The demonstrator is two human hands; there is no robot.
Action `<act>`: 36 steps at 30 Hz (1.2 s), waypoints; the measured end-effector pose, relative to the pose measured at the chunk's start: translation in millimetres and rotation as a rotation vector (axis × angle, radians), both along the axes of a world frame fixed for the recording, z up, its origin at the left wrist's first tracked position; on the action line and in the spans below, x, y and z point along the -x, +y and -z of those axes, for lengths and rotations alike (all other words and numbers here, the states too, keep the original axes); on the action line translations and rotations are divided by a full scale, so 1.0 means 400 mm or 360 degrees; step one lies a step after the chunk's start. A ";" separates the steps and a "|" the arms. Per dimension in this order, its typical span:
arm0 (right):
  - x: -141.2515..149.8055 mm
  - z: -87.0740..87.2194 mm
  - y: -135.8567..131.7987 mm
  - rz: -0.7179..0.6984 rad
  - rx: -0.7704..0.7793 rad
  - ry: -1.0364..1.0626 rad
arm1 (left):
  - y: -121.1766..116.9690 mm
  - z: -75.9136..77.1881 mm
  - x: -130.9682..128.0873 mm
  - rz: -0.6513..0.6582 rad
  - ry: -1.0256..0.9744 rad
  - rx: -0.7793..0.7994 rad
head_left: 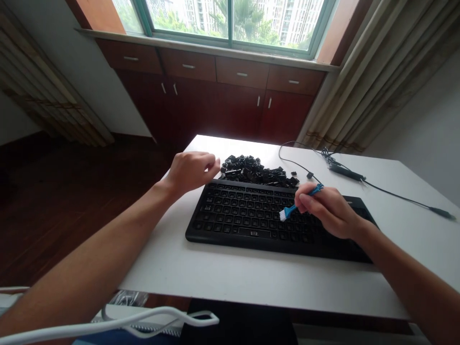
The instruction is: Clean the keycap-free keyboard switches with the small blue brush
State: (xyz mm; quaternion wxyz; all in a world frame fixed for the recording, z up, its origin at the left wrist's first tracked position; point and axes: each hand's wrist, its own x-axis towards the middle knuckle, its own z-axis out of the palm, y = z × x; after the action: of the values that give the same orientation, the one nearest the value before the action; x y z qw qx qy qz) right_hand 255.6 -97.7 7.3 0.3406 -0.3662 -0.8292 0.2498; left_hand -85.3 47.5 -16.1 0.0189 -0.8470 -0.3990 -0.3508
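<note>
Keyboard (pixel 251 211) lies beneath the right hand (pixel 329 210).

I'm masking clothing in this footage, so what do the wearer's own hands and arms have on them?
The left hand and right hand are ungloved. Both wrists and visible forearms are bare: no sleeve, watch or bracelet shows. Some fingers are partly hidden, so rings can't be ruled out.

Bright window (pixel 230 21) backlight, dim floor (pixel 53 201), soft detail, wide-angle stretch toward the edges.
</note>
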 end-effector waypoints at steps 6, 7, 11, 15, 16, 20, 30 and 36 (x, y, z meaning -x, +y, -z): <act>0.008 -0.009 -0.008 -0.0270 0.0241 -0.0043 | 0.011 0.028 -0.012 -0.0017 0.0129 0.0084; 0.011 -0.008 -0.008 -0.0270 0.0178 -0.0083 | 0.012 0.030 -0.013 -0.0012 0.0141 0.0105; 0.023 0.001 -0.016 -0.0166 -0.0373 -0.0304 | 0.013 0.029 -0.016 0.0003 0.0162 0.0175; 0.038 -0.004 -0.029 -0.0137 -0.0530 -0.0200 | 0.012 0.026 -0.016 0.0030 0.0162 0.0221; 0.040 -0.006 -0.031 -0.0167 -0.0460 -0.0143 | 0.012 0.025 -0.015 0.0036 0.0160 0.0227; 0.038 -0.004 -0.028 -0.0242 -0.0373 -0.0218 | 0.013 0.026 -0.014 0.0048 0.0142 0.0239; 0.040 0.015 -0.022 0.0080 -0.0428 0.0010 | 0.009 0.025 -0.013 0.0078 0.0076 0.0254; 0.046 0.018 -0.025 -0.0190 -0.0066 0.0034 | 0.007 0.024 -0.015 0.0096 0.0045 0.0261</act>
State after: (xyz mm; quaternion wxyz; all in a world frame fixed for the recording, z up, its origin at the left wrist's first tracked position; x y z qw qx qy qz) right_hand 237.3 -107.5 0.3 0.3414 -0.3063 -0.8509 0.2562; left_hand -79.2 50.2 -25.8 -0.0556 -0.8622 -0.4003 -0.3053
